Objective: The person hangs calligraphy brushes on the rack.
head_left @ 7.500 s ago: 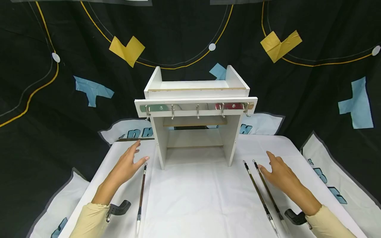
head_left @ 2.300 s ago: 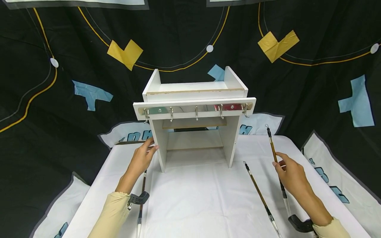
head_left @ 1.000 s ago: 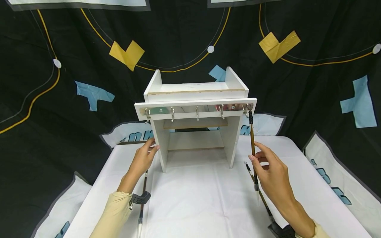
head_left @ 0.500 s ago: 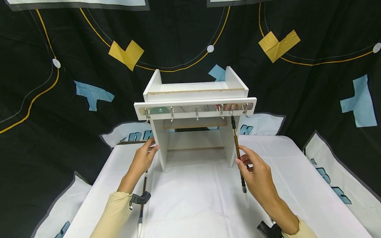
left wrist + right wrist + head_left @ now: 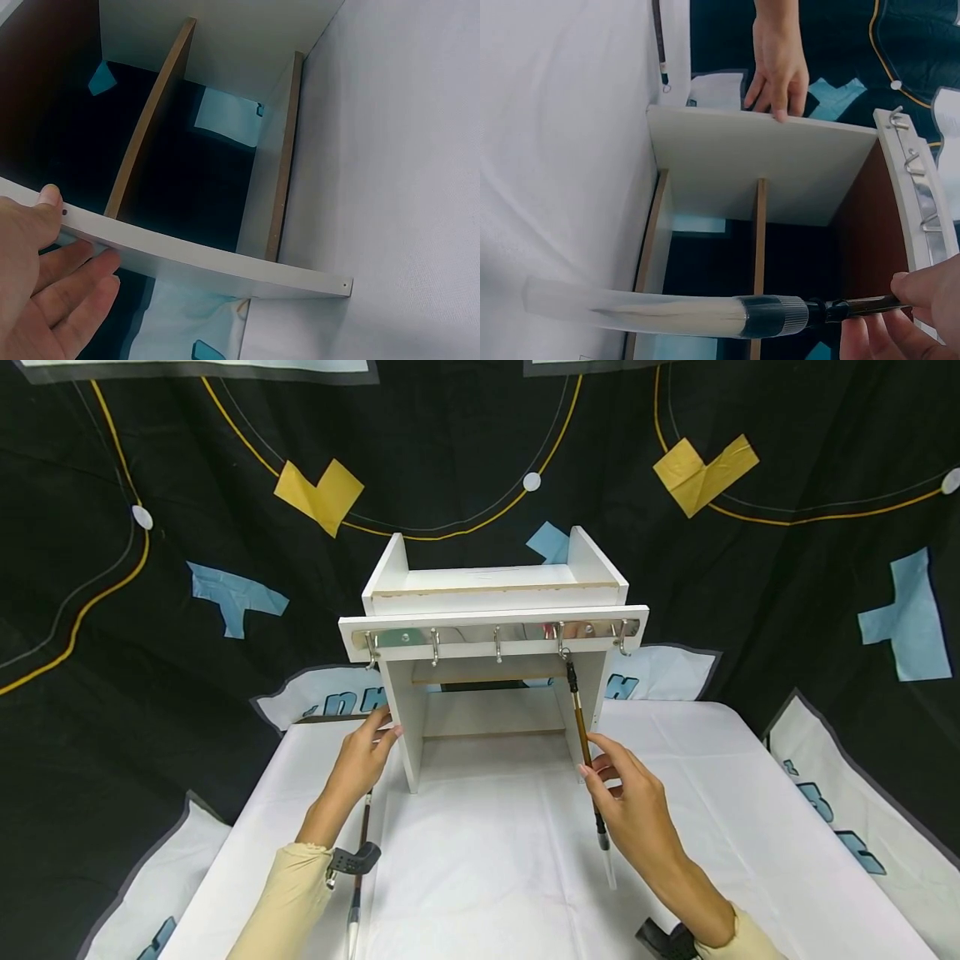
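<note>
My right hand (image 5: 636, 814) pinches a calligraphy brush (image 5: 579, 718) by its brown handle, thumb against fingertips. The brush tilts, its capped bristles (image 5: 667, 313) pointing down and its small wire loop right at the fourth hook (image 5: 561, 639) from the left. That hook belongs to a metal hook rail (image 5: 517, 630) across the front of a white wooden shelf (image 5: 491, 714). With thumb on the front edge and fingers behind, my left hand (image 5: 358, 764) holds the shelf's left side panel (image 5: 187, 247). Neither hook nor loop is visible behind my right hand in the right wrist view.
A second brush (image 5: 365, 827) lies on the white-covered table (image 5: 480, 877) to the left, partly under my left wrist. A black curtain (image 5: 465, 452) hangs behind, with yellow tape (image 5: 318, 497) and blue tape (image 5: 236, 597) on it. The shelf stands near the table's far edge.
The right hand has picked one brush off the table's right side, lifted it and moved it left to the fourth hook. The left hand has taken hold of the side panel and stays there.
</note>
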Demonstrator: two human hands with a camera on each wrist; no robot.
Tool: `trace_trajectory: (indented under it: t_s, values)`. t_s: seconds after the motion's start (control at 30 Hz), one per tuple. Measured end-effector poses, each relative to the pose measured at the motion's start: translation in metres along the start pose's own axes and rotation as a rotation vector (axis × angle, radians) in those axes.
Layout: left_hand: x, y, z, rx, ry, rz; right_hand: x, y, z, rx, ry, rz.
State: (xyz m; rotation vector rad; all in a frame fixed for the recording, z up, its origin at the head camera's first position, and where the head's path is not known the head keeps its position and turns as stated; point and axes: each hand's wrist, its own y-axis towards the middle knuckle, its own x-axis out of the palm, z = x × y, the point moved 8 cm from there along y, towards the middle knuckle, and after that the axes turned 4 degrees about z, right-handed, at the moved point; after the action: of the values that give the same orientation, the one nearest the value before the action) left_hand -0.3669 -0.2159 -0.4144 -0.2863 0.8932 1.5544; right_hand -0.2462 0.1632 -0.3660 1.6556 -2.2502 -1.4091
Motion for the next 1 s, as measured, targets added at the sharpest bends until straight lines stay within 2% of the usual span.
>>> trace_trajectory:
  t_s: [1.0]
  values:
    - [-0.0002,0.0003,-0.0011,-0.027,-0.01,-0.01,0.0073,-0.0019,0.0011,0.02,-0.02,-0.006]
